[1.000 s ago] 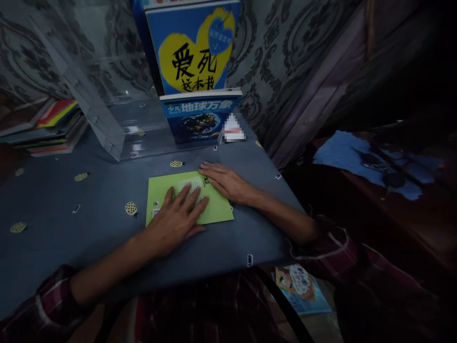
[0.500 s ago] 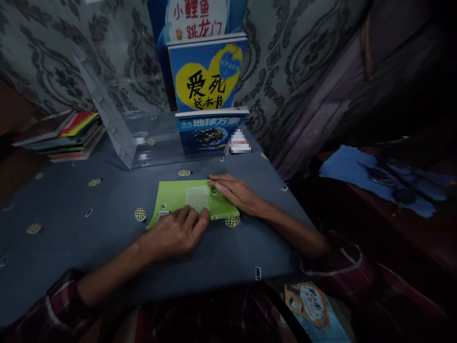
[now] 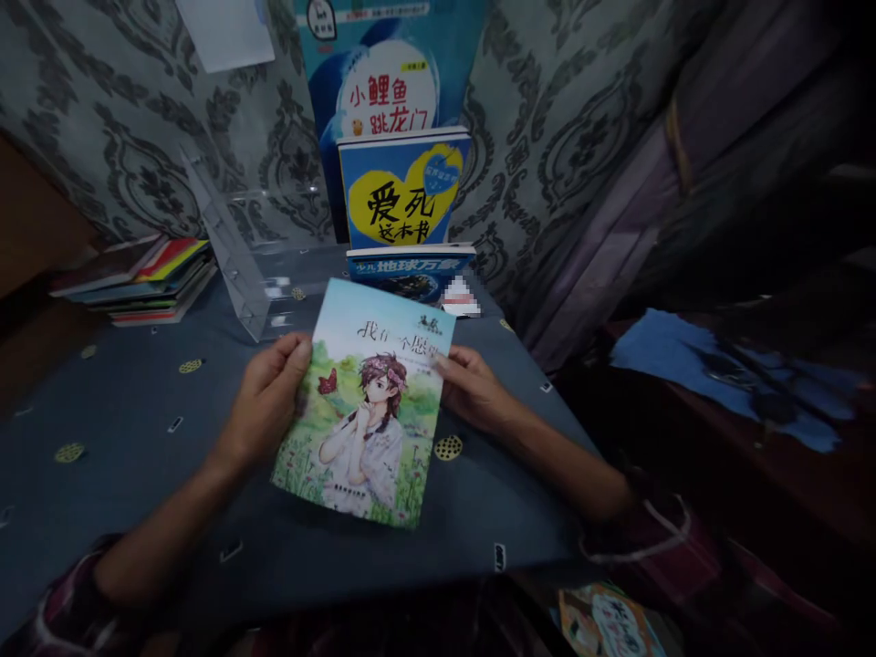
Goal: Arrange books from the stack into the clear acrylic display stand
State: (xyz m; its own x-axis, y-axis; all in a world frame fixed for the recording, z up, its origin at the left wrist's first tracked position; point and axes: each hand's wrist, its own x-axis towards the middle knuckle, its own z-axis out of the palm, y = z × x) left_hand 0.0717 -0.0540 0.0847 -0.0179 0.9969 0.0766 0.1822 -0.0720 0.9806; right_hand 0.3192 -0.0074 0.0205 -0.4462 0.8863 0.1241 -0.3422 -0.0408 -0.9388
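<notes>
Between my hands a thin paperback book (image 3: pixel 370 411) is raised above the table, its illustrated front cover towards me and its top leaning slightly left-to-right downhill. The cover has a figure in white, a red butterfly and green flowers. My left hand (image 3: pixel 270 392) pinches its left edge, thumb on the front. My right hand (image 3: pixel 472 383) grips the right edge near the top, thumb on the cover; the fingers behind are hidden. Beyond it, the book partly covers a blue earth-picture book (image 3: pixel 411 263) in a clear acrylic rack (image 3: pixel 243 283).
Behind stand a blue book with a yellow heart (image 3: pixel 403 192) and a taller teal book (image 3: pixel 403 46). A stack of books (image 3: pixel 143 283) lies at the left. The table (image 3: pixel 151 493) ends at the right, beside a blue cloth (image 3: pixel 718 374). Another book (image 3: pixel 612 620) lies below the front edge.
The book has come up off the table and turned from its green back cover to its front cover. My left hand moved up and left to its side edge; the view tilted up.
</notes>
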